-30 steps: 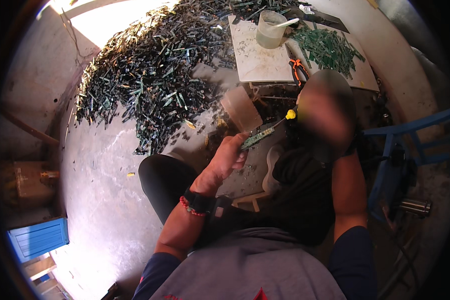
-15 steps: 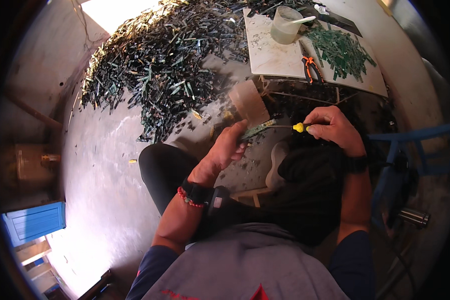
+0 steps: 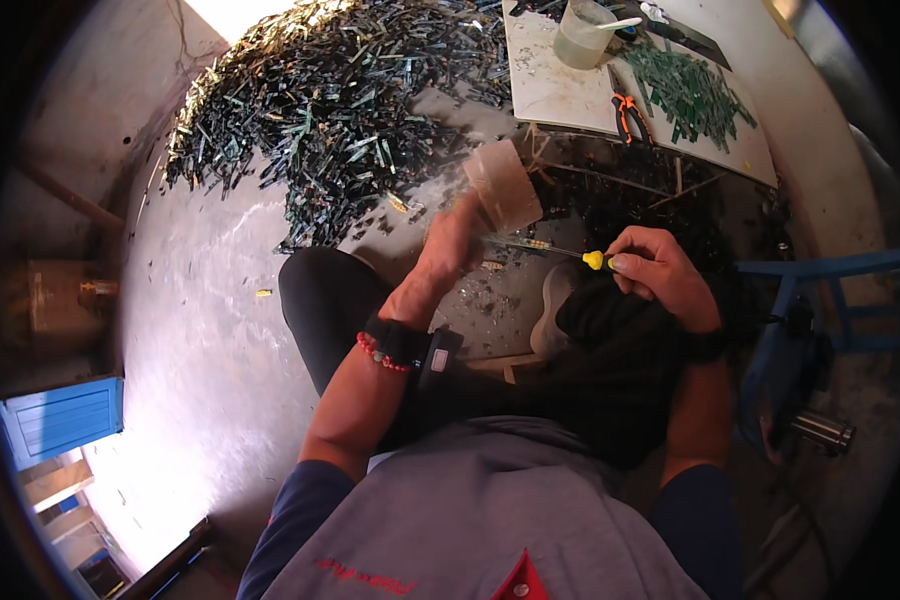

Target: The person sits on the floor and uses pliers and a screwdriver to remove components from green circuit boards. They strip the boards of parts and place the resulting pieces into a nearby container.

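My left hand (image 3: 452,242), blurred by motion, is closed on one end of a narrow green circuit board strip (image 3: 512,241). The strip lies almost edge-on, and its far end meets the shaft of a screwdriver. My right hand (image 3: 660,270) grips that screwdriver (image 3: 594,260) by its yellow and black handle, the tip pointing left toward the strip. Just beyond my left hand is a pale brown block-like piece (image 3: 505,185). Small fragments (image 3: 485,305) are scattered on the floor under my hands.
A large heap of dark green strips (image 3: 340,110) covers the floor ahead. At the far right, a white board (image 3: 560,100) bears a plastic cup (image 3: 580,38), orange-handled pliers (image 3: 630,118) and a pile of green strips (image 3: 692,95). A blue metal frame (image 3: 820,265) stands on my right.
My left hand has shifted slightly left and turned, so the strip shows its edge rather than its face. The screwdriver now tilts down toward the right. The whole view has shifted a little.
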The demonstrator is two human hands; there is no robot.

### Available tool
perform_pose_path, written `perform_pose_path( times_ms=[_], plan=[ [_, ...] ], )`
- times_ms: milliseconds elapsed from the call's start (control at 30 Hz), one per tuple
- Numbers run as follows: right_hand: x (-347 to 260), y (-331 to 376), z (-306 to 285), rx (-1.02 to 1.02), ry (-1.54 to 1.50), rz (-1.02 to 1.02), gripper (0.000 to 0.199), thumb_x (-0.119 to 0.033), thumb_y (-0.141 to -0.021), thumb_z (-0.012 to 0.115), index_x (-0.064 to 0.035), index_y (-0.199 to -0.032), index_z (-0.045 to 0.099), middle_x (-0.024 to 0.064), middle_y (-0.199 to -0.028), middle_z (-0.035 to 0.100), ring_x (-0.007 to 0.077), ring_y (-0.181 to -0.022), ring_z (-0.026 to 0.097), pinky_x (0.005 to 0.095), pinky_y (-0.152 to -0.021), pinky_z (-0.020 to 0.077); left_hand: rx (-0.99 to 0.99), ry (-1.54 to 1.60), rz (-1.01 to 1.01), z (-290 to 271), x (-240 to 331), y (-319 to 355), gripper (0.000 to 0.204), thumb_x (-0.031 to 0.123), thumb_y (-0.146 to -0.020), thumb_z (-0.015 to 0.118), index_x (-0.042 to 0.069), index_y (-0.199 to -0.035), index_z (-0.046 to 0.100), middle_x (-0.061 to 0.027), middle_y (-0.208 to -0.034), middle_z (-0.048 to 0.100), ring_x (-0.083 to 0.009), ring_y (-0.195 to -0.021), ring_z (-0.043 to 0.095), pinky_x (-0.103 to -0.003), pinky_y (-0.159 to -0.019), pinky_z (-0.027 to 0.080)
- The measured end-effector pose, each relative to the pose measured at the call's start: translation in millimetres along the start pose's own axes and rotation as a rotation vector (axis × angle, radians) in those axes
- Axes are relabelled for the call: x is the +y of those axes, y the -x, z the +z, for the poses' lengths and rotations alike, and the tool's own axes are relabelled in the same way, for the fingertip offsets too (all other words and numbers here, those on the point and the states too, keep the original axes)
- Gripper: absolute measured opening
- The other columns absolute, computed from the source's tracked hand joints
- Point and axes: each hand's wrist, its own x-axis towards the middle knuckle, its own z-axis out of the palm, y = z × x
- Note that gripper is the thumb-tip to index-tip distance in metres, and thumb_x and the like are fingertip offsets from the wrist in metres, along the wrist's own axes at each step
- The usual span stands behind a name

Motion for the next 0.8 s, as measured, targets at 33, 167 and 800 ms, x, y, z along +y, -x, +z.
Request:
perform_pose_path(
  times_ms=[33, 167, 800],
  plan=[
    [1, 0, 4, 0.004, -0.027, 0.001, 0.016, -0.019, -0.089, 0.056, -0.0032, -0.092, 0.057, 0.0018, -0.064, 0.054, 0.0022, -0.048, 0.037, 0.0173, -0.045, 0.029, 0.026, 0.073, -0.094, -1, 1, -2, 0.059, 0.06, -0.09, 0.04, 0.004, -0.071, 0.051, -0.0041, -0.047, 0.045, -0.0132, -0.037, 0.039, -0.029, -0.037, 0.029],
    [7, 4, 11, 0.012, -0.117, 0.026, 0.018, -0.021, -0.091, 0.054, -0.003, -0.093, 0.056, 0.0028, -0.064, 0.054, 0.0019, -0.047, 0.037, 0.0172, -0.044, 0.0284, 0.044, 0.168, -0.11, 2, 6, -1, 0.059, 0.06, -0.089, 0.041, 0.006, -0.069, 0.052, -0.0042, -0.048, 0.046, -0.0142, -0.036, 0.039, -0.028, -0.037, 0.03],
    [34, -11, 61, 0.237, 0.23, -0.355, 0.024, -0.008, -0.087, 0.063, 0.001, -0.108, 0.057, 0.0071, -0.088, 0.065, 0.0151, -0.08, 0.061, 0.0273, -0.073, 0.0488, 0.346, 0.288, -0.069, 1, 5, -7, 0.047, 0.05, -0.089, 0.052, 0.007, -0.07, 0.054, -0.0017, -0.054, 0.041, -0.0138, -0.045, 0.042, -0.026, -0.038, 0.036]
  ],
)
